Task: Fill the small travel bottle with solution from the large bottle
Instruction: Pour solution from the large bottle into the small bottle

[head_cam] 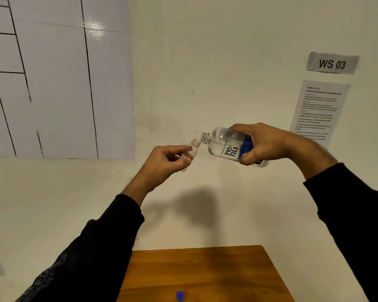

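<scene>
My left hand (pixel 167 159) grips the small clear travel bottle (pixel 192 150), held up in the air and tilted so its open neck points up and to the right. My right hand (pixel 263 143) holds the large clear solution bottle (pixel 224 144) with the "re-nu" label, tipped almost on its side. Its uncapped threaded mouth sits just above and right of the small bottle's neck, nearly touching it. Clear liquid lies along the lower side of the large bottle. I cannot make out a stream between the two mouths.
A wooden table (pixel 205 273) lies below my arms, with a small blue cap (pixel 180 296) near its front edge. Behind is a white wall with a "WS 03" sign (pixel 332 63), a printed instruction sheet (pixel 319 110) and a glossy tiled sheet (pixel 57 79).
</scene>
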